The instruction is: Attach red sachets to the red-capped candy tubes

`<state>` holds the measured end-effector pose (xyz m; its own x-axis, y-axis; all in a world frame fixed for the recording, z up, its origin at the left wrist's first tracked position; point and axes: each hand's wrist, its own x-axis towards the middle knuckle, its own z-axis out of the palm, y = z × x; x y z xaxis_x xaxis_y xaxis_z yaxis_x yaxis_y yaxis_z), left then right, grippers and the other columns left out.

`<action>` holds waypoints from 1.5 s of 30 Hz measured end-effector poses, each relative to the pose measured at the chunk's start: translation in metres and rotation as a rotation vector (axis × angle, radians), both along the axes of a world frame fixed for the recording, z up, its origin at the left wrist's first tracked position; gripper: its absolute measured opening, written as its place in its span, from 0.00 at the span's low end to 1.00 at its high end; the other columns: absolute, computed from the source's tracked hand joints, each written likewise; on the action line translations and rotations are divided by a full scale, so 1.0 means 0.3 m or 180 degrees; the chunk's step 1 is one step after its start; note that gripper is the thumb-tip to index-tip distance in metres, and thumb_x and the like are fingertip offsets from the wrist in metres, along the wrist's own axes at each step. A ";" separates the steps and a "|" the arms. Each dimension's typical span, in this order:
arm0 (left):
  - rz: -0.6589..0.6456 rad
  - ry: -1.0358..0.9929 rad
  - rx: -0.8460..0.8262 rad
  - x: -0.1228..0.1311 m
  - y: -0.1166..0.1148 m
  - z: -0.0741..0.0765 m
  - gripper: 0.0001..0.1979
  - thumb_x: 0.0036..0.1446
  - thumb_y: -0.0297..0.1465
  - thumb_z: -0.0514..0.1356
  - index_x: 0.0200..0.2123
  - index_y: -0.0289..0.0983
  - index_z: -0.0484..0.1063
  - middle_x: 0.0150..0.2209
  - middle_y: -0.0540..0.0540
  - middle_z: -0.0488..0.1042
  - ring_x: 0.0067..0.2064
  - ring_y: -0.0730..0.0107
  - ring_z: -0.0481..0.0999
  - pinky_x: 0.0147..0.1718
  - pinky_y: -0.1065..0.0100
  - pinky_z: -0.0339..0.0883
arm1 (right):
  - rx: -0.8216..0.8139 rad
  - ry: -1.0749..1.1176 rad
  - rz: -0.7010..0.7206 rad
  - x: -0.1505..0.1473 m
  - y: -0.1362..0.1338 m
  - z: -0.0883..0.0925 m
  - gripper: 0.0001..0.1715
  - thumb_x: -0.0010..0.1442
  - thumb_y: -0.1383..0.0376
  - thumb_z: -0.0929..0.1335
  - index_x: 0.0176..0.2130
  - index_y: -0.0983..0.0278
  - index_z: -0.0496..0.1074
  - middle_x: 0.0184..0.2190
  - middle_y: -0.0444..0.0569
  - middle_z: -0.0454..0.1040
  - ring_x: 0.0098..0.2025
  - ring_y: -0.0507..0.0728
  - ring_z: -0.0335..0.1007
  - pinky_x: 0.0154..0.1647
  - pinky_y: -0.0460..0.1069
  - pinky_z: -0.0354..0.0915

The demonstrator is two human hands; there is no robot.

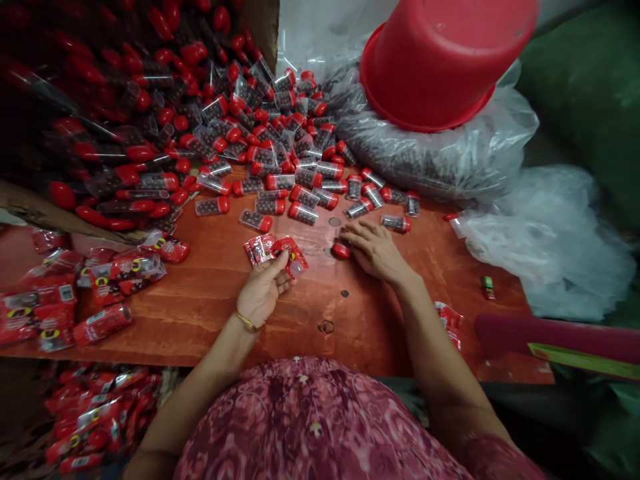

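Observation:
Red printed plastic pouches (295,253) are pinched between the thumb and fingers of my left hand (261,291), above the wooden table. My right hand (374,249) curls over a small clear bottle with a red cap (341,251); the cap shows at the fingertips while most of its body is hidden under the palm. Just beyond both hands, several similar red-capped bottles (303,213) with dark contents lie loosely on their sides. One more bottle (396,223) rests right of my right hand's fingers.
A big heap of red-capped bottles (210,127) spills from a cardboard box at left. Filled red pouches (55,300) lie at the table's left end, with more below. A red bucket (430,67) sits upside down on a full clear bag (415,157). Crumpled plastic bags (560,247) lie right.

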<state>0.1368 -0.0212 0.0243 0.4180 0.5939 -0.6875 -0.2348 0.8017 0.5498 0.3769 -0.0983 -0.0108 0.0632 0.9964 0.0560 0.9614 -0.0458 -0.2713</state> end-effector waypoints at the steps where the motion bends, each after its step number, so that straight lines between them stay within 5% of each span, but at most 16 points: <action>1: -0.0028 -0.0014 -0.0036 0.004 -0.003 0.001 0.10 0.42 0.32 0.68 0.28 0.36 0.72 0.24 0.51 0.76 0.25 0.75 0.75 0.25 0.74 0.67 | -0.0062 -0.0019 0.0025 0.003 -0.002 -0.013 0.20 0.60 0.65 0.60 0.50 0.60 0.69 0.54 0.51 0.67 0.57 0.62 0.55 0.55 0.59 0.51; 6: 0.0011 0.0038 -0.0021 0.007 -0.008 0.000 0.11 0.41 0.33 0.68 0.27 0.36 0.71 0.23 0.52 0.75 0.24 0.76 0.74 0.25 0.74 0.67 | 0.0281 0.0783 -0.0239 -0.097 -0.088 -0.021 0.19 0.60 0.57 0.61 0.43 0.64 0.72 0.36 0.53 0.75 0.38 0.59 0.66 0.44 0.55 0.59; 13: 0.0035 0.0142 0.0206 0.023 -0.023 -0.017 0.17 0.31 0.38 0.72 0.23 0.35 0.72 0.22 0.52 0.75 0.23 0.78 0.72 0.25 0.76 0.64 | 0.0061 0.2976 -0.0416 -0.290 -0.191 0.093 0.16 0.56 0.56 0.62 0.28 0.64 0.71 0.19 0.43 0.65 0.21 0.51 0.59 0.22 0.45 0.56; 24: -0.0264 0.0278 0.1346 0.008 -0.046 -0.021 0.15 0.36 0.40 0.69 0.19 0.33 0.75 0.22 0.49 0.75 0.27 0.75 0.70 0.32 0.72 0.64 | 0.0133 0.3228 -0.0748 -0.346 -0.127 0.097 0.13 0.52 0.58 0.65 0.26 0.65 0.72 0.17 0.42 0.65 0.21 0.49 0.57 0.21 0.44 0.55; 31: -0.0148 -0.0161 0.1001 0.031 -0.061 -0.005 0.16 0.34 0.40 0.70 0.23 0.34 0.74 0.24 0.50 0.75 0.26 0.76 0.70 0.30 0.72 0.65 | -0.0187 0.4157 -0.1093 -0.389 -0.116 0.071 0.17 0.51 0.53 0.66 0.26 0.64 0.70 0.17 0.40 0.62 0.17 0.47 0.55 0.16 0.43 0.54; 37: -0.0035 -0.0340 0.0811 0.046 -0.085 -0.031 0.15 0.29 0.32 0.72 0.24 0.34 0.74 0.24 0.51 0.75 0.27 0.77 0.71 0.33 0.73 0.65 | 0.0233 0.4190 -0.1269 -0.431 -0.090 0.041 0.17 0.51 0.52 0.66 0.32 0.63 0.71 0.17 0.38 0.61 0.16 0.47 0.55 0.15 0.43 0.56; 45: 0.0024 -0.0453 0.0644 0.050 -0.100 -0.045 0.18 0.30 0.34 0.72 0.27 0.33 0.75 0.25 0.51 0.76 0.28 0.79 0.71 0.32 0.76 0.63 | 0.0704 0.4089 -0.1672 -0.478 -0.090 -0.008 0.18 0.57 0.51 0.63 0.33 0.64 0.67 0.15 0.36 0.58 0.16 0.46 0.51 0.16 0.43 0.53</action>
